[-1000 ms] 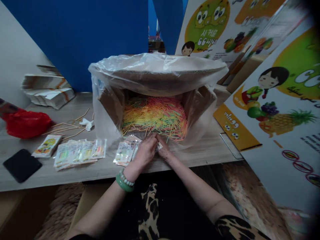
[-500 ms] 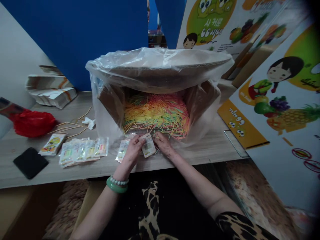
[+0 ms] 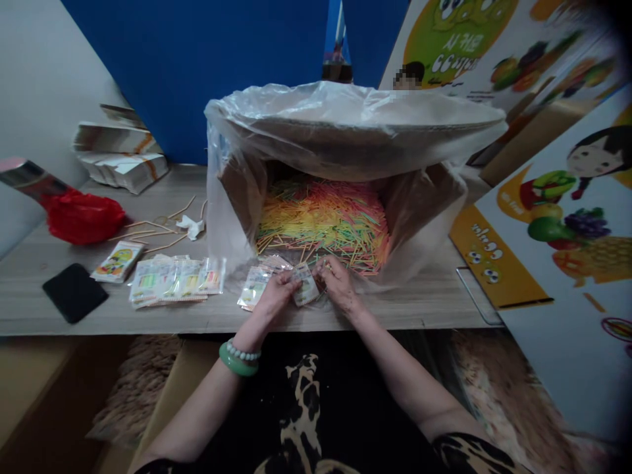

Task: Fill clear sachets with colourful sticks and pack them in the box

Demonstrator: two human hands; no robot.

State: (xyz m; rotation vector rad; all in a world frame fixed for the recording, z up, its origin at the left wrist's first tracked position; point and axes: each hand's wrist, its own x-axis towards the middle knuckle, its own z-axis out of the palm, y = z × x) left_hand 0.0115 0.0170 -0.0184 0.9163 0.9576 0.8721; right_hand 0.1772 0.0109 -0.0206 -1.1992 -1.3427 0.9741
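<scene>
- While pinching one small printed packet (image 3: 305, 290) between both hands, left hand (image 3: 274, 297) on its left edge and right hand (image 3: 338, 288) on its right, just above the desk (image 3: 395, 309) at the mouth of the box.
- Looks like the filling step: holding the packet open or squaring it, hard to tell which at this size.
- Next move, at a guess: needs a few coloured sticks (image 3: 323, 220) drawn from the heap right behind the fingers, and the packet mouth kept spread.
- Counted: one packet in hand; a small loose pile of packets (image 3: 257, 286) just left of it, number unclear.
- Further left, a fanned row of packets (image 3: 175, 280), perhaps five or six, plus one separate packet (image 3: 118, 260).
- One plastic-lined cardboard box (image 3: 345, 151); sticks far too many to count.
- One black phone (image 3: 75, 291), one red bag (image 3: 83, 216).
</scene>
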